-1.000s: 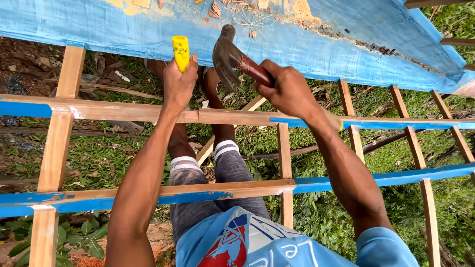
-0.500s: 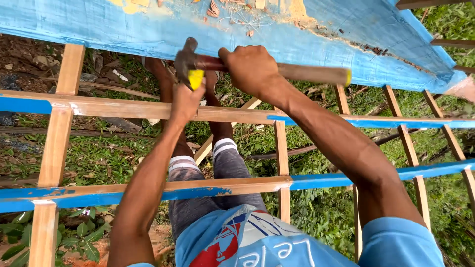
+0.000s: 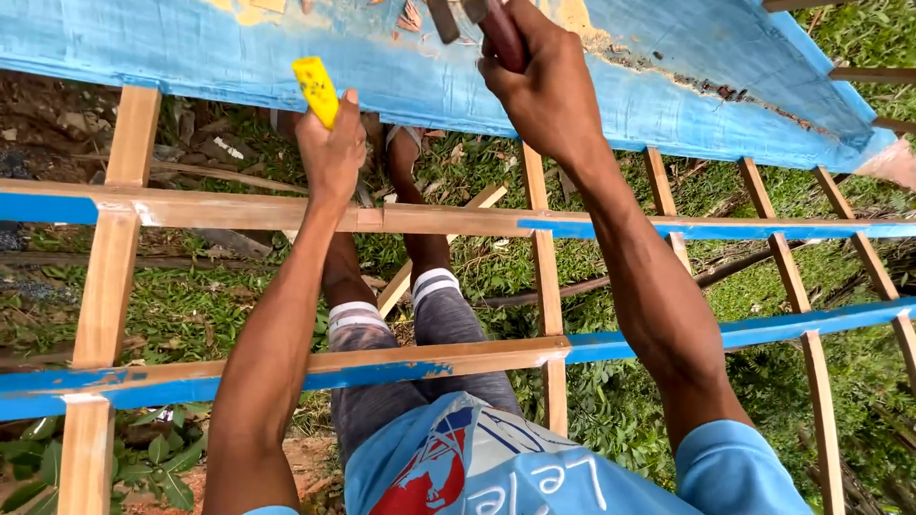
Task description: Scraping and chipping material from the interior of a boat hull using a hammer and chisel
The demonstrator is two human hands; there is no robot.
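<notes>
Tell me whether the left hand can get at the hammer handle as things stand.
Probably yes, but not freely: the left hand is full with a yellow-handled tool. The hammer handle sits close by in the right hand, with nothing between.

We see soft, even daylight, bright throughout and without hard glare. The blue painted plank (image 3: 668, 86) at twelve o'clock is well lit, with only a mild sheen. Our right forearm (image 3: 649, 286) carries a gentle highlight along its upper edge, and the left forearm (image 3: 277, 334) looks darker on its underside. Shadows are faint and diffuse; the grass (image 3: 620, 401) below the wooden frame (image 3: 105, 286) sits dimmer at nine o'clock. Focus holds sharp across most of the view. The hammer handle (image 3: 501, 33) at twelve o'clock is slightly smeared by motion. Toward three o'clock the frame ribs bow, showing wide-angle distortion at the edges.
</notes>
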